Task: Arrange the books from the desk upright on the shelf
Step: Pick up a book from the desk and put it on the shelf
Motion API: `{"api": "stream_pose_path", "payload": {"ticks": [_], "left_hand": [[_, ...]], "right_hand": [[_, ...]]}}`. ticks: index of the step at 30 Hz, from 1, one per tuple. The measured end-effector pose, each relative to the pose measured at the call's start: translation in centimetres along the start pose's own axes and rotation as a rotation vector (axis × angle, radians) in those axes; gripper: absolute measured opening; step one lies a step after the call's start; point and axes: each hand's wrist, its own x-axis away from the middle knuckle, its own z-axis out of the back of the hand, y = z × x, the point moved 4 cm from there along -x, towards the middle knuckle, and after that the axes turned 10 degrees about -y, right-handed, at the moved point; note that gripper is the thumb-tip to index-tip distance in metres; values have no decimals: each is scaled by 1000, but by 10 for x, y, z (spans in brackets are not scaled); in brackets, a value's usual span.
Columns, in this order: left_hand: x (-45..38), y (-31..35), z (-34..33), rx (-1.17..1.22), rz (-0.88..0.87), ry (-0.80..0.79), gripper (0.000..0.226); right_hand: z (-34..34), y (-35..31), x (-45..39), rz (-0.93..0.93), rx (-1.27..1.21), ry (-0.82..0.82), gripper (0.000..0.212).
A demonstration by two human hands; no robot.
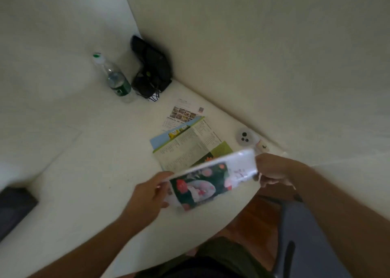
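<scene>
A book with a white edge and a dark floral cover (202, 182) hangs tilted above the front of the white desk (88, 151), blurred by motion. My left hand (147, 195) grips its left end, thumb on top. Its right end is held by my right hand (272, 170), fingers curled round it. Beyond it, a thin green and blue booklet (190, 146) lies flat on the desk, partly over a white printed leaflet (181, 115). No shelf is in view.
A clear water bottle with a green label (115, 79) stands near the desk's far corner beside a black device with cables (152, 68). A small round white gadget (245, 139) sits by the wall. A dark flat object (14, 208) lies at left. A grey chair (301, 235) stands at lower right.
</scene>
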Motion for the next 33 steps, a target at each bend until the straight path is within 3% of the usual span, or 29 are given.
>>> {"api": "stream_pose_path", "payload": {"ticks": [2,7,10,14,17,21,25,29,33], "left_hand": [[2,-18,35,247,143,113,34],[19,-55,57,470,280,266,28],[29,-66,54,655,314,333,28],[46,-75,52,781,351,390,28],[63,-84,60,823,384,441,26],[92,-98,73,858,408,452,23],[125,-110,86,795,473,311,19],[157,-116,93,427,475,19,42],[205,-129,96,678,410,-73,39]], "right_hand": [[-15,-29,2,85,-78,21,28],[-70,-107,-13,340,-347,33,30],[-96,-131,-28,386,-694,43,14],[-122,-149,-46,389,-780,92,13],[-134,-160,-57,387,-597,101,18],[-149,-180,-65,514,-45,227,27],[-176,-206,-69,647,401,258,32],[-225,-235,-61,715,558,183,40],[-289,-271,-18,799,543,136,16]]}}
